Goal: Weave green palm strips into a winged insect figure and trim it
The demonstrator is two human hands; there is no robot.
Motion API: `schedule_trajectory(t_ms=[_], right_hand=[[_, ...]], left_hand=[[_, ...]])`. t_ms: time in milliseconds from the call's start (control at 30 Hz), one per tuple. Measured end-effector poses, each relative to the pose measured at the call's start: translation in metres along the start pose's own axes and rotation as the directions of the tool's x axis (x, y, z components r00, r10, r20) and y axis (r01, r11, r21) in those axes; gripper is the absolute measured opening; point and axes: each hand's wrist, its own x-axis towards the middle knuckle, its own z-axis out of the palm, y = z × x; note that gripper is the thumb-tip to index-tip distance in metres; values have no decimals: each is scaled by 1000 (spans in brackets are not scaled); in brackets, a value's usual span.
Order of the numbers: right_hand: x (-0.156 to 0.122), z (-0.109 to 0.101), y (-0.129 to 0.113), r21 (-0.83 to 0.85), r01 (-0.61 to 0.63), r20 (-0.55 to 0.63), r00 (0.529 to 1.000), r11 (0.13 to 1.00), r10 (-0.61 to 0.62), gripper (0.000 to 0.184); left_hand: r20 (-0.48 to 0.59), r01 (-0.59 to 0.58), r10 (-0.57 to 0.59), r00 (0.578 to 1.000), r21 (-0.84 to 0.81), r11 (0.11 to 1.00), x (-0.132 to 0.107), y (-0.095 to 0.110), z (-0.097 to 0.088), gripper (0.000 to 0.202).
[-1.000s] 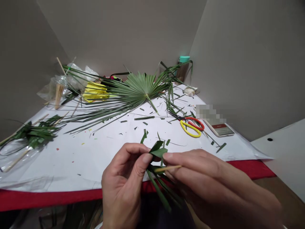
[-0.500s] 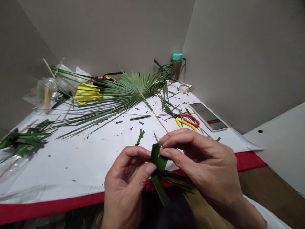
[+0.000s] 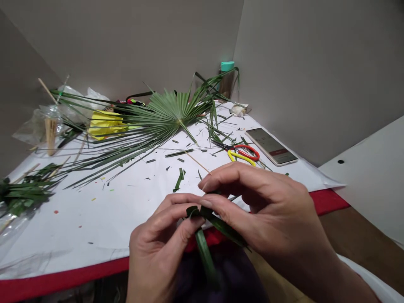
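Observation:
Between my two hands is a folded green palm leaf strip (image 3: 205, 251), its long ends hanging below over the table's front edge. My left hand (image 3: 160, 240) pinches the fold between thumb and fingers. Thumb and forefinger of my right hand (image 3: 255, 202) press on the same fold from the other side, almost touching the left fingertips. A thin wooden stick (image 3: 198, 163) pokes out past the right fingertips toward the back; where its lower end sits is hidden. Just beyond lies a short leaf scrap (image 3: 179, 180). Scissors (image 3: 244, 153) with red and yellow handles rest behind the right hand.
A large fan palm leaf (image 3: 176, 111) spreads across the back. A phone (image 3: 272, 146) lies at the right, near a bottle (image 3: 226, 80) with a teal cap. Yellow material (image 3: 106, 125), bundled sticks (image 3: 50, 134) and cut leaves (image 3: 28, 189) are at left. Leaf bits litter the white sheet (image 3: 104, 214).
The folded leaf strip has turned and tilted, its loop now lower between the fingers. Both hands have drawn closer together, and the stick points more to the left. The view has shifted slightly.

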Motion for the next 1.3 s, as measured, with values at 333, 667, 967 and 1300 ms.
schedule_trajectory(t_ms=[333, 667, 967, 1300], right_hand=[[5, -6, 10, 67, -115, 45, 993, 991, 112, 15], [10, -22, 21, 82, -264, 162, 955, 961, 249, 10], [-1, -25, 6, 141, -240, 64, 970, 960, 234, 11], [-2, -25, 11, -23, -127, -9, 992, 992, 127, 14]], left_hand=[[127, 235, -215, 968, -173, 957, 4, 0, 4, 13], [215, 235, -188, 958, -216, 948, 11, -1, 6, 14], [183, 254, -233, 955, -101, 962, 10, 1, 10, 6], [291, 348, -299, 909, -133, 928, 6, 7, 10, 7]])
